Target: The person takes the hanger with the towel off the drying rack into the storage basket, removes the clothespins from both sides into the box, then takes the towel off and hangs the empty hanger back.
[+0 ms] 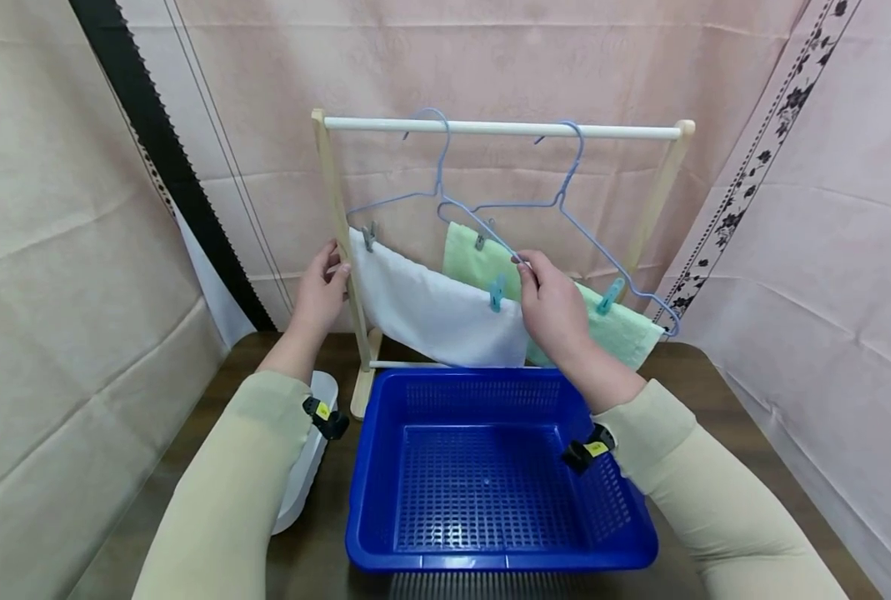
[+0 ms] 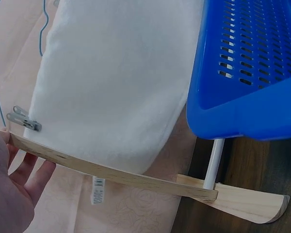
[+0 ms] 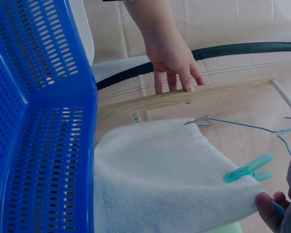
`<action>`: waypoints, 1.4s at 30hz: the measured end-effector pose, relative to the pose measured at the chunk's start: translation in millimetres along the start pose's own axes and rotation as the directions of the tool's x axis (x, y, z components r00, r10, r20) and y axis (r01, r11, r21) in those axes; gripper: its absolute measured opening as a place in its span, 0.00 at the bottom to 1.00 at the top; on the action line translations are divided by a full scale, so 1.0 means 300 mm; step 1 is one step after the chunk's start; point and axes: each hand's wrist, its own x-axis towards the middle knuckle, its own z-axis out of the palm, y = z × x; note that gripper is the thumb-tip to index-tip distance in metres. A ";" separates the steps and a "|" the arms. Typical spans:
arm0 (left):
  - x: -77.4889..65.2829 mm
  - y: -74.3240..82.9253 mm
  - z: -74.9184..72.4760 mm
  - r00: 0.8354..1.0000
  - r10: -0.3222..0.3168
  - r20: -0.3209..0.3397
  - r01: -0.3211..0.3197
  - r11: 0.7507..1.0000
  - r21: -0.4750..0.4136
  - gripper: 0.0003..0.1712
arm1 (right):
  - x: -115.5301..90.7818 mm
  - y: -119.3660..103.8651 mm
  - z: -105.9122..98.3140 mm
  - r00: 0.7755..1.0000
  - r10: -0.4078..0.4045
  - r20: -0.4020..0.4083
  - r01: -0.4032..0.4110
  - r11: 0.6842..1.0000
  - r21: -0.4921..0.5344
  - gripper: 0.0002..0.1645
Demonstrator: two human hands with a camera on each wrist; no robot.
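My right hand (image 1: 553,304) pinches the right end of a blue wire hanger (image 1: 403,198), whose hook is over the rack's white bar. From this hanger hangs a white towel (image 1: 437,304), held by a grey clothespin (image 2: 24,119) on the left and a teal clothespin (image 3: 247,168) near my right fingers. My left hand (image 1: 321,283) holds the left wooden post (image 2: 102,170) of the small clothes rack, thumb in front and fingers behind it. Behind, a green towel (image 1: 475,254) hangs on a second blue hanger (image 1: 603,250) with grey and teal clothespins, partly covered by the white towel and right hand.
A blue perforated basket (image 1: 501,554) stands on the dark wooden table (image 1: 310,558) before the rack. To its left is a white container (image 1: 306,475), partly under my left forearm. Pale curtains (image 1: 490,67) surround the table at the back and sides.
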 end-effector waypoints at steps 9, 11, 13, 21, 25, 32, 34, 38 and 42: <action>-0.004 0.018 -0.004 1.000 -0.005 0.001 0.005 1.000 -0.013 0.33 | 0.014 -0.015 -0.047 0.998 -0.024 -0.055 0.026 0.999 0.026 0.19; -0.005 0.020 -0.003 1.000 -0.002 0.002 0.002 1.000 -0.015 0.33 | 0.014 -0.015 -0.058 0.998 -0.028 -0.062 0.031 0.999 0.044 0.20; -0.006 0.020 -0.001 1.000 -0.003 -0.003 0.003 1.000 -0.005 0.33 | 0.013 -0.016 -0.070 0.997 -0.029 -0.073 0.033 0.998 0.052 0.20; -0.003 0.010 0.003 1.000 -0.001 -0.016 0.001 1.000 -0.006 0.32 | 0.012 -0.020 -0.110 0.994 -0.035 -0.103 0.041 0.997 0.058 0.19; -0.005 0.007 0.005 1.000 0.007 -0.014 -0.008 1.000 -0.005 0.33 | 0.005 -0.025 -0.136 0.993 -0.041 -0.107 0.047 0.997 0.054 0.19; -0.006 0.000 0.003 1.000 0.015 -0.021 -0.015 1.000 -0.002 0.32 | -0.012 -0.039 -0.183 0.993 -0.036 -0.109 0.041 0.998 0.050 0.20; -0.006 -0.001 0.003 1.000 0.021 -0.023 -0.020 1.000 0.006 0.32 | -0.019 -0.040 -0.198 0.993 -0.037 -0.114 0.043 0.998 0.047 0.20; -0.006 -0.001 0.004 0.999 0.023 -0.029 -0.023 1.000 0.011 0.32 | -0.039 -0.039 -0.227 0.990 -0.050 -0.128 0.056 0.997 0.050 0.20; -0.010 0.000 0.004 0.999 0.028 -0.027 -0.028 1.000 0.014 0.33 | -0.069 -0.037 -0.261 0.990 -0.047 -0.135 0.056 0.997 0.059 0.19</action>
